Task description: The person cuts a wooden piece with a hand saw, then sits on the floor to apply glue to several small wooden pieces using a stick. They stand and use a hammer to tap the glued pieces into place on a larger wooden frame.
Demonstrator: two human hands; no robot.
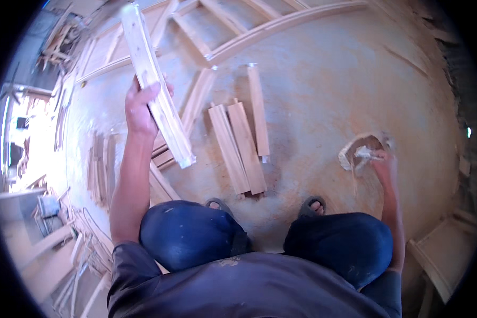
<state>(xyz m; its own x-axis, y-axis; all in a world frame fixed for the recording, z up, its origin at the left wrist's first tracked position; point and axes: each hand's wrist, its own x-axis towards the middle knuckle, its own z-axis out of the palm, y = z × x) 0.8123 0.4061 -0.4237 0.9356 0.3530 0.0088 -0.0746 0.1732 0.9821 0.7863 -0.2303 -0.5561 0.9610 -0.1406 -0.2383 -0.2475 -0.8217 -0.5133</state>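
My left hand (141,108) is wrapped round a long, pale wooden bar (167,119), held up at a slant over the floor. White patches show at the bar's ends. On the right, my right hand (385,163) is at a round, shallow container (346,158) on the floor. Its fingers are closed over the container's rim side, near a smear of white paste (363,152); what they pinch is too blurred to make out. Between my feet and the far frame lie several cut bars: a pair side by side (240,148), and a single bar (257,108) with whitened ends.
A large slatted wooden frame (281,24) lies at the far side. More wooden pieces (98,169) are stacked at the left, beyond another bar (198,98) below my raised hand. Boards and cords (84,233) clutter the lower left. A panel (440,254) lies at the lower right.
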